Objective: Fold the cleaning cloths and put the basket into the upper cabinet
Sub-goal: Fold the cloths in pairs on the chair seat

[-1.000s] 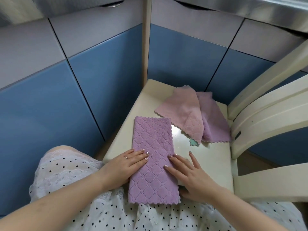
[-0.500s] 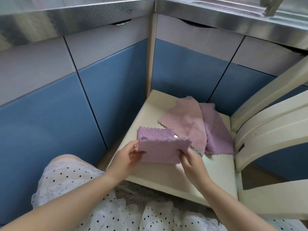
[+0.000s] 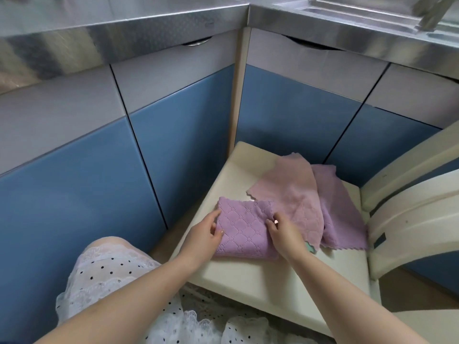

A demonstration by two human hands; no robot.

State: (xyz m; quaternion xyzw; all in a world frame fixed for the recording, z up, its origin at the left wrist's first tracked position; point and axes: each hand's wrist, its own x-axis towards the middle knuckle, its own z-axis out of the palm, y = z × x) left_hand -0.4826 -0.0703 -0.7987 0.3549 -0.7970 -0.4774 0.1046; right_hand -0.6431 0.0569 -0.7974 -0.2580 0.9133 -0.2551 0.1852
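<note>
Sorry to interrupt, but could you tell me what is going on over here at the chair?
A person is folding cleaning cloths on a cream chair seat set against blue cabinets. Both hands are on a quilted purple cloth, now folded to a compact rectangle: the left hand holds its left edge and the right hand presses on its right side. A pink cloth and another purple cloth lie unfolded beside it. No basket is in view.

Kitchen, likely: steel counter [image 3: 124, 28], sink [image 3: 360, 11].
</note>
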